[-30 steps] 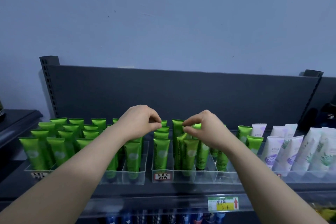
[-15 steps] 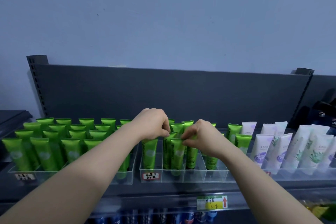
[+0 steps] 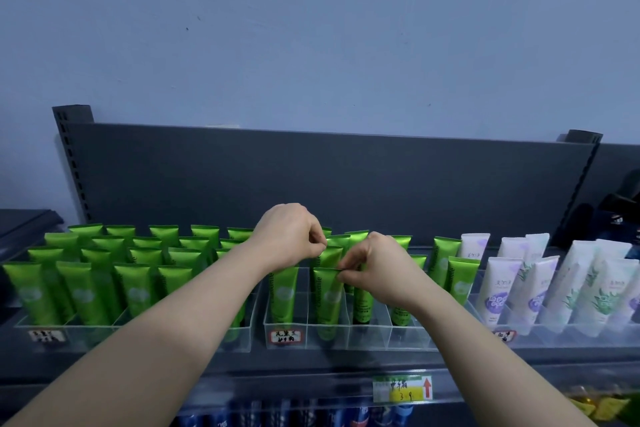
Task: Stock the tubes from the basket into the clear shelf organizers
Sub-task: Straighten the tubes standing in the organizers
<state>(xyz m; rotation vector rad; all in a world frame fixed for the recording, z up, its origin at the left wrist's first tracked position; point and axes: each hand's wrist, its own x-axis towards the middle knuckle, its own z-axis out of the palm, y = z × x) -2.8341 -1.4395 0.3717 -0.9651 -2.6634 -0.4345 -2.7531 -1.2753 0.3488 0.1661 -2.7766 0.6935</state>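
Several green tubes stand cap-down in clear shelf organizers [image 3: 367, 333] on a dark shelf. My right hand [image 3: 377, 263] pinches the flat top edge of a green tube [image 3: 327, 291] in the front of the middle organizer's second slot. My left hand [image 3: 289, 236] is closed just above and behind it, its fingertips pinched on the top of another green tube [image 3: 330, 255] in the same slot. A further green tube [image 3: 284, 291] stands in the slot to the left. No basket is in view.
A left organizer [image 3: 131, 333] is packed with green tubes [image 3: 79, 291]. White tubes [image 3: 498, 284] fill the organizers on the right. A dark back panel [image 3: 311, 177] rises behind the shelf. A yellow price tag [image 3: 403, 390] sits on the shelf edge; bottles show below.
Both hands have come closer together over the middle organizer and dropped slightly. The green tube under my right hand now stands lower in its slot.
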